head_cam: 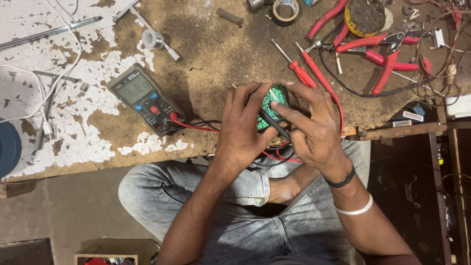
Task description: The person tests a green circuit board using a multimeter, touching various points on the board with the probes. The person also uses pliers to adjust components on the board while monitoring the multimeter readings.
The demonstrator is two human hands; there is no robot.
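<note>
Probing a green circuit board (273,100) | left hand (244,126) gripped the board | right hand (314,128) pinched a black probe (273,123) | meter (145,99) wired on tabletop (216,54), reading unclear.

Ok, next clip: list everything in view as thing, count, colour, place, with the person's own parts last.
circuit board: one, green, held between both hands at the bench edge
probe: one, black, in the right hand, tip on the board
multimeter: one, grey-green, left of the hands
leads: red and black, from the meter toward the hands
screwdrivers: two, red handles, above the hands
pliers and cutters: several, red handles, upper right
tape roll: one, black, top edge
white cable: one, far left
workbench: one, brown with flaking white
jeans: light grey, below
left hand: on the board
right hand: two wristbands, black and white
</note>
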